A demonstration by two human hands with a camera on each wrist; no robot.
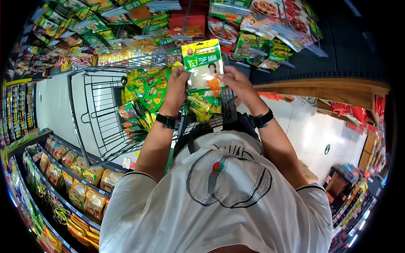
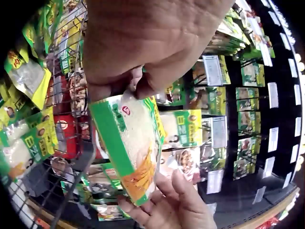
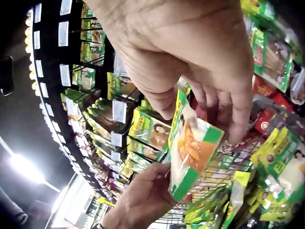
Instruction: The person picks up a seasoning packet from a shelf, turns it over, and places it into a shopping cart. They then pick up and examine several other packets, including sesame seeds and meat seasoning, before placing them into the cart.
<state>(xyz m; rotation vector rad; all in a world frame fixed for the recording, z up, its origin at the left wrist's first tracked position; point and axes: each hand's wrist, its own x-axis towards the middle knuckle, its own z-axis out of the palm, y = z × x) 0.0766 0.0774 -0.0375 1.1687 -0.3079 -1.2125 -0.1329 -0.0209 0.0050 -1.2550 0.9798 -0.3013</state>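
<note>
A green and yellow sesame packet (image 1: 204,80) with a clear window is held upright in front of the chest, between both hands. My left hand (image 1: 176,88) pinches its left edge, thumb on the front. On the opposite edge, my right hand (image 1: 242,86) grips it with the thumb across the front. The left wrist view shows the packet (image 2: 136,143) tilted, the left hand (image 2: 152,43) at one edge and the right hand (image 2: 178,202) at the other. More green and yellow packets (image 1: 154,90) fill part of the shopping cart (image 1: 101,107) just beyond and below.
Hanging packets on pegs (image 1: 143,17) line the shelf ahead, with a wooden ledge (image 1: 320,86) at right. Lower left, a shelf holds rows of bagged goods (image 1: 80,192). Pale floor tiles (image 1: 55,105) show beside the cart.
</note>
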